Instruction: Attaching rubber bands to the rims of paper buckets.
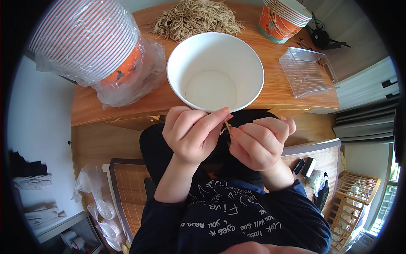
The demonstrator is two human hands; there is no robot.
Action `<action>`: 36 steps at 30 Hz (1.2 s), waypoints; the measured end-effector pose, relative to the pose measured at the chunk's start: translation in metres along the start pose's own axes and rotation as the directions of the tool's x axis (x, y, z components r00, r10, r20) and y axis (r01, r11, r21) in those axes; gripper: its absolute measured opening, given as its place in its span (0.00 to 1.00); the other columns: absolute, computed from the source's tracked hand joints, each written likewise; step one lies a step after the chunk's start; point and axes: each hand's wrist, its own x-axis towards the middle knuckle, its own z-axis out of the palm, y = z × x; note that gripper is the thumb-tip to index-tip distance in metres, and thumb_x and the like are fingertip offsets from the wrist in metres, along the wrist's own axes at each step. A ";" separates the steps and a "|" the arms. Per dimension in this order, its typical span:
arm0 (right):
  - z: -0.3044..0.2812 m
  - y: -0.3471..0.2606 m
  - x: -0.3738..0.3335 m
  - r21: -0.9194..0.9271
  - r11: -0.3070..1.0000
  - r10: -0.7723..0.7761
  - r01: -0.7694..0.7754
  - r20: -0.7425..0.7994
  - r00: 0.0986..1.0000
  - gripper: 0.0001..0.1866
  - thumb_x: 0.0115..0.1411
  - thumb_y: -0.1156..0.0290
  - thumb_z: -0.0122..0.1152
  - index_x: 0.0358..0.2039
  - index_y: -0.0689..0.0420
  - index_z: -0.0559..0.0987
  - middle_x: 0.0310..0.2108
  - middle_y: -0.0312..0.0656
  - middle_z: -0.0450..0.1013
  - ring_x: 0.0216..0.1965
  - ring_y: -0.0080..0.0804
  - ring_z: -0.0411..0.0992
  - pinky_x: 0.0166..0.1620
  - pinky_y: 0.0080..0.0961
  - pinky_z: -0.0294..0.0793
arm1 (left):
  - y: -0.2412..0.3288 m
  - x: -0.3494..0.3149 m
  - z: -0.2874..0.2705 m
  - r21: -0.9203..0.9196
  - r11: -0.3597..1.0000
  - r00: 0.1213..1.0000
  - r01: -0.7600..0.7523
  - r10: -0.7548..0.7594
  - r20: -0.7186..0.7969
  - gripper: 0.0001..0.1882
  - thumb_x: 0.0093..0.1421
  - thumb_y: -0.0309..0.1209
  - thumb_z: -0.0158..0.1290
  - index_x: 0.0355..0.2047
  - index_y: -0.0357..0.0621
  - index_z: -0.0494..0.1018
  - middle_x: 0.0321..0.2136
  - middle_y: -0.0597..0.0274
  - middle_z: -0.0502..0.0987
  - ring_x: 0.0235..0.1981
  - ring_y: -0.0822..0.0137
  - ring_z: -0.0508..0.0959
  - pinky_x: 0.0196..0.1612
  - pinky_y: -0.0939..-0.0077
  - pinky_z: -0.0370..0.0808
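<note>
A large white paper bucket (175, 63) stands at the table's front edge, its open mouth toward me and nothing inside. Just below its near rim, my left hand (190, 132) is closed, thumb and index finger pinching a thin tan cord (227, 125). My right hand (260, 142) is closed on the lower part of the same cord, a little to the right. The fingers hide most of the cord, and whether it is fixed to the bucket I cannot tell. Behind the bucket lies a tangled heap of tan cords (196, 19).
At the left a tall stack of paper buckets (91, 42) sits in clear plastic. A smaller stack of orange buckets (277, 23) with cords hanging over it stands at the back right. A clear plastic tray (306, 72) lies on the wooden table (270, 80) at right.
</note>
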 end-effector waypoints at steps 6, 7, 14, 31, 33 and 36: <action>-0.003 0.002 0.003 0.026 1.000 -0.009 0.009 0.019 1.000 0.13 0.38 0.70 0.68 0.29 0.45 0.84 0.32 0.25 0.75 0.36 0.28 0.70 0.53 0.35 0.56 | 0.003 0.002 0.002 -0.026 0.999 0.999 0.029 -0.029 0.024 0.15 0.42 0.26 0.70 0.33 0.56 0.86 0.25 0.77 0.77 0.27 0.70 0.73 0.30 0.79 0.71; -0.003 0.001 0.004 0.037 0.999 -0.005 0.004 0.016 1.000 0.13 0.38 0.71 0.67 0.29 0.45 0.83 0.31 0.26 0.75 0.36 0.29 0.70 0.52 0.34 0.57 | 0.003 0.003 0.001 -0.025 0.999 0.999 0.027 -0.027 0.022 0.15 0.42 0.26 0.70 0.33 0.56 0.86 0.25 0.77 0.77 0.27 0.70 0.73 0.30 0.79 0.71; 0.001 0.000 -0.005 0.197 0.953 0.202 -0.231 0.159 0.966 0.12 0.45 0.67 0.72 0.31 0.47 0.80 0.36 0.28 0.75 0.40 0.30 0.69 0.50 0.35 0.56 | -0.003 0.001 0.001 -0.037 0.999 1.000 0.011 -0.010 0.029 0.15 0.44 0.27 0.70 0.34 0.55 0.85 0.26 0.75 0.77 0.28 0.70 0.73 0.30 0.78 0.71; -0.007 -0.001 -0.013 0.575 0.669 0.193 -0.472 0.479 0.856 0.03 0.60 0.73 0.62 0.33 0.54 0.77 0.29 0.33 0.72 0.34 0.32 0.70 0.49 0.33 0.59 | -0.009 -0.010 0.001 -0.122 0.980 0.988 -0.155 0.155 -0.006 0.17 0.41 0.31 0.74 0.34 0.59 0.83 0.28 0.75 0.66 0.27 0.71 0.70 0.29 0.78 0.66; -0.009 -0.004 -0.013 0.576 0.681 0.182 -0.453 0.465 0.866 0.03 0.60 0.73 0.62 0.32 0.54 0.76 0.29 0.33 0.72 0.34 0.32 0.70 0.48 0.33 0.60 | -0.009 -0.010 0.003 -0.072 0.981 0.983 -0.182 0.180 -0.038 0.14 0.42 0.35 0.72 0.32 0.62 0.85 0.27 0.77 0.65 0.26 0.74 0.70 0.30 0.79 0.64; -0.013 -0.005 -0.011 0.604 0.666 0.162 -0.437 0.455 0.876 0.02 0.60 0.73 0.62 0.33 0.54 0.78 0.29 0.32 0.73 0.34 0.31 0.71 0.48 0.33 0.61 | -0.009 -0.011 0.004 -0.051 0.986 0.987 -0.159 0.157 -0.044 0.14 0.43 0.35 0.72 0.32 0.61 0.85 0.27 0.76 0.65 0.26 0.73 0.70 0.29 0.78 0.65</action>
